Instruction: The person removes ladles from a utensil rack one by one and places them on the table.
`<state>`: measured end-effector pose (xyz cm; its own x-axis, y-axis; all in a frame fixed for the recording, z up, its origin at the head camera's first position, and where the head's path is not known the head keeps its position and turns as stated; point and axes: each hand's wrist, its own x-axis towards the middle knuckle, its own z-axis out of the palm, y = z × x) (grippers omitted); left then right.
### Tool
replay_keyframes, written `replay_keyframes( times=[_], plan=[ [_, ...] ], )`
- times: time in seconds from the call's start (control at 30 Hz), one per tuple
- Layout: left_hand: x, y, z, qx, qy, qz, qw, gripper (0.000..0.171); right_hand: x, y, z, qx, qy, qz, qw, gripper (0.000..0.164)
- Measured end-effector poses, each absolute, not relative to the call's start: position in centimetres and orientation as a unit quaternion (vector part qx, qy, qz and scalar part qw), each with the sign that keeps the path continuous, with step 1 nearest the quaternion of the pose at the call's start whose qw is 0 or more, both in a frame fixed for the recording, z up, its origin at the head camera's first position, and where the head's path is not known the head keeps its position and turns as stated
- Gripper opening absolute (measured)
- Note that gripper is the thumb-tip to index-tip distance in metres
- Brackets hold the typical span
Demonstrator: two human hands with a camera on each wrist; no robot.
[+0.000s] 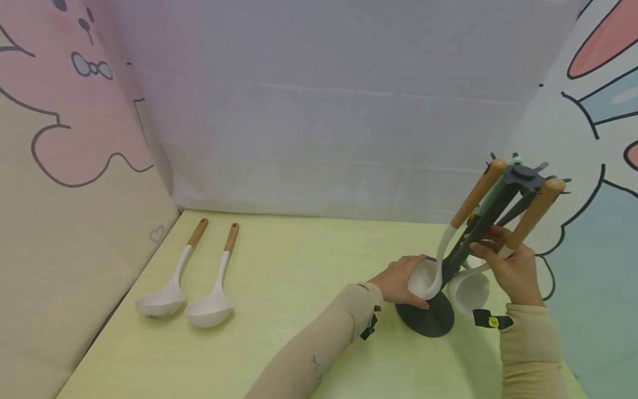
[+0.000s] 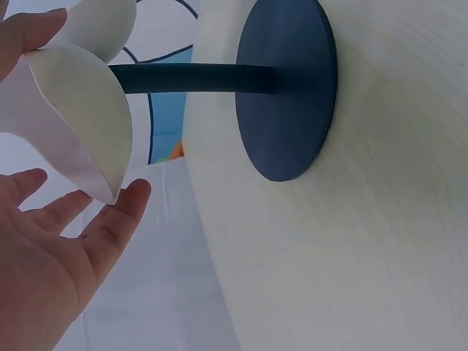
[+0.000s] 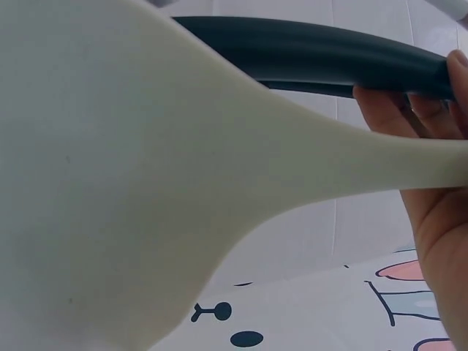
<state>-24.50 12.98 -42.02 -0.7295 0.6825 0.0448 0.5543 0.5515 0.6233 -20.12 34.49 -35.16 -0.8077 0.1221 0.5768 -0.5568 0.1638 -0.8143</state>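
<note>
Toward four o'clock in the head view, the right hand (image 1: 515,271) grips the dark stand (image 1: 482,226); brace it firmly so the left hand (image 1: 400,279) can handle a white ladle (image 1: 422,280) gently. Left wrist, ten o'clock: thumb and fingertips (image 2: 136,196) grasp its curved bowl (image 2: 95,95). Right wrist, nine o'clock: another ladle (image 3: 168,153), smooth, flaring.

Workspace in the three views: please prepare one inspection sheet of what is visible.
Surface: pale yellow-green table.
Job's things: at least two wooden-handled white ladles hang on a dark, round-based utensil stand; two similar ladles lie at the table's left.
Clutter: small orange thing in the left-wrist view, too unclear to identify.
Hands: left hand holds one hanging ladle's bowl; right hand grips the stand's post.
Cables: nothing seen.
Surroundings: pale cloth-like backdrop; cartoon-printed side panels.
</note>
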Motion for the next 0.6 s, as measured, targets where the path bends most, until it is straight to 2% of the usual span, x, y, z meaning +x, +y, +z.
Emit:
replay_keyframes(
  times=[0.33,0.6],
  plan=[
    [-24.4,11.7,-41.8,0.340,0.865,0.345,0.130,0.098,-20.2,34.5,-35.1,0.151,-0.707,0.634,0.275,0.037],
    [-24.7,10.3,-42.5,0.342,0.855,0.369,0.125,0.095,-20.2,34.6,-35.3,0.142,-0.716,0.627,0.272,0.036]
  ],
)
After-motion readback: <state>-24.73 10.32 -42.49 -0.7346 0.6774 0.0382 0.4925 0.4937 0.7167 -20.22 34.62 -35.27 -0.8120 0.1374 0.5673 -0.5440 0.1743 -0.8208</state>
